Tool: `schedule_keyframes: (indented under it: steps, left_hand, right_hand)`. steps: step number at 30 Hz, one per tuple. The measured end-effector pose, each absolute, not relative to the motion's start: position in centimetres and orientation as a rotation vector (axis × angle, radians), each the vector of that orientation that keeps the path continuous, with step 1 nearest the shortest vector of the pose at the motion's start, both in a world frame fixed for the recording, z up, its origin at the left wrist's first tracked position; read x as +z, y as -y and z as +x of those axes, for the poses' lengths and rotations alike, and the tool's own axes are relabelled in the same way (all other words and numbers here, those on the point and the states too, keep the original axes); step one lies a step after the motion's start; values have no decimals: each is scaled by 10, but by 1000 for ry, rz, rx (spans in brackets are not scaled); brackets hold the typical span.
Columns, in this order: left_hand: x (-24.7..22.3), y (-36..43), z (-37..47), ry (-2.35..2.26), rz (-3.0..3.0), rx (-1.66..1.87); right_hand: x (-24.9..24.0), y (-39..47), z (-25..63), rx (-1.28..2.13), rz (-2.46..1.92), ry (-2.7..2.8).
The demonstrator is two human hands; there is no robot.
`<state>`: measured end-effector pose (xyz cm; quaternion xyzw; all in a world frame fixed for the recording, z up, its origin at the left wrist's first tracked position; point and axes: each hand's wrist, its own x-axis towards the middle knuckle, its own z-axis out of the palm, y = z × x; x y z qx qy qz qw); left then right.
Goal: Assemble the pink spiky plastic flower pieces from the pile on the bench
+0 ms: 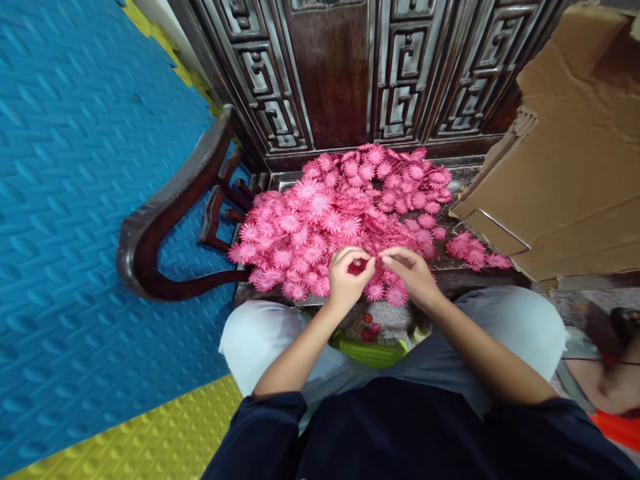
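Observation:
A large heap of pink flower-shaped pieces (320, 220) covers the dark wooden bench. Over the heap's near edge, my left hand (349, 277) is closed, its thumb and index finger curled into a ring and pinched at the tips. My right hand (411, 272) is just beside it, with thumb and index fingertips pinched together too. The fingertips of both hands nearly meet. Whatever is between them is too small to make out against the pink behind.
A curved wooden armrest (150, 247) is on the left above blue mats (75, 200). Torn cardboard (565, 167) with a metal wire (500, 227) leans at the right. Carved panels (340, 73) rise behind. Something green (370, 352) lies between my knees. Another person's limb (605, 383) shows at far right.

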<state>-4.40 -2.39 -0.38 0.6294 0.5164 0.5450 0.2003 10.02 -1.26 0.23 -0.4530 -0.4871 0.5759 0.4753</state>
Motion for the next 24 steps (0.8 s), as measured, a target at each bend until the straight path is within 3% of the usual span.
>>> schedule_keyframes:
  steps: [24]
  left_hand:
    - [-6,24,-41,-1426,1787,1369]
  right_hand:
    - [-9,15,97,1175,-1212,1184]
